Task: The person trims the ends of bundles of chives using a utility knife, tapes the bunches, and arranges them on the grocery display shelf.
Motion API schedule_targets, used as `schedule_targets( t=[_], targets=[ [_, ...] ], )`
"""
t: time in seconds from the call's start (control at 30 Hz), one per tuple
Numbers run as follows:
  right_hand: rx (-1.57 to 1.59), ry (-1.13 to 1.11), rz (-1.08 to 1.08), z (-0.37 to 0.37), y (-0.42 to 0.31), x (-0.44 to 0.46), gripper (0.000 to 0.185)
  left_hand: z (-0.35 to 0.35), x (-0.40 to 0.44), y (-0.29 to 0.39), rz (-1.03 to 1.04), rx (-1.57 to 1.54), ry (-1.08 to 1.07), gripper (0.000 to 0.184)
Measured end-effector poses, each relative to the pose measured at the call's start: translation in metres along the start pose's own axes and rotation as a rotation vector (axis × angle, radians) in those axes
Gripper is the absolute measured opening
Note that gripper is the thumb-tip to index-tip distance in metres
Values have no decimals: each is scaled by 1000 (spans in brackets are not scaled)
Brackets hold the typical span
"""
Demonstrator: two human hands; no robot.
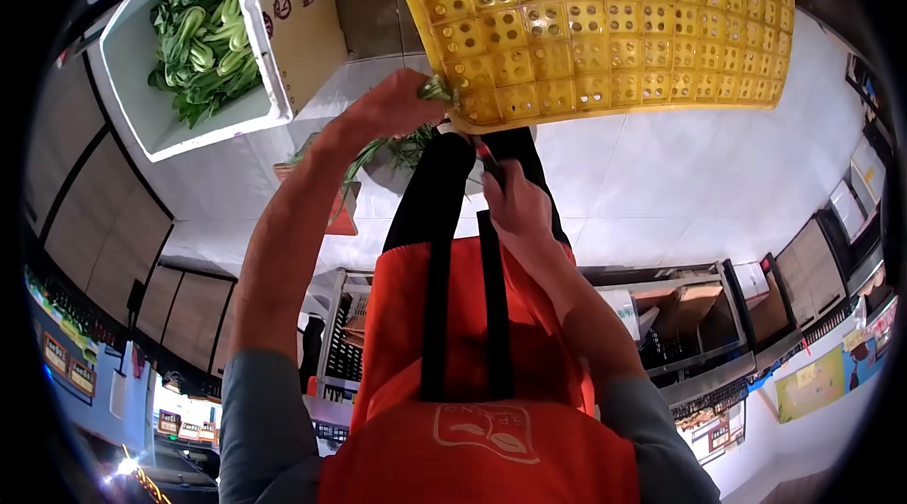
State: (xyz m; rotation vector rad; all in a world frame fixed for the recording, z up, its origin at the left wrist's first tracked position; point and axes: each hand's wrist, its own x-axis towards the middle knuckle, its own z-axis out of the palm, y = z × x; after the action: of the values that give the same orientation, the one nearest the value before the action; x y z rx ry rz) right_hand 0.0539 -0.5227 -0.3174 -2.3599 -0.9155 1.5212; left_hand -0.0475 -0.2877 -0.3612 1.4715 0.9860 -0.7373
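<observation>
Green leafy vegetable with a pale stalk (pixel 436 88), at the near-left corner of the yellow perforated plastic crate (pixel 605 105), is gripped by my left fingers (pixel 423 111); probably light, crisp, easily bruised, best held by its stalk. My right fingers (pixel 495 190) wrap a red-and-black handle (pixel 488 156).

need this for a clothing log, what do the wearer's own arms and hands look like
Plain grey fabric sleeves cover the upper arms and stop around the elbows, leaving both forearms bare. The left hand and right hand are ungloved, with no watch or bracelet visible at either wrist; rings can't be made out.
</observation>
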Motion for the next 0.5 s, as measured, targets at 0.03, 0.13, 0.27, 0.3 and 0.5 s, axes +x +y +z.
schedule_targets(
  t=[0.03, 0.13, 0.27, 0.3, 0.5],
  targets=[
    [72, 94, -79, -7, -1, -3, 28, -2, -2, 3, -102, -74, -89, 26],
    [212, 253, -243, -24, -4, -18, 29, -4, -26, -3, -66, -192, -139, 27],
    [236, 233, -523, -39, -27, 2, 32, -15, -89, 19, -49, -451, -27, 19],
    [166, 201, -635, -60, -50, -6, 33, -20, -120, 29, 25, -564, 5, 17],
    [110, 66, -863, -108, -127, -32, 37, -38, -198, 40, 241, -720, 36, 15]
  ],
)
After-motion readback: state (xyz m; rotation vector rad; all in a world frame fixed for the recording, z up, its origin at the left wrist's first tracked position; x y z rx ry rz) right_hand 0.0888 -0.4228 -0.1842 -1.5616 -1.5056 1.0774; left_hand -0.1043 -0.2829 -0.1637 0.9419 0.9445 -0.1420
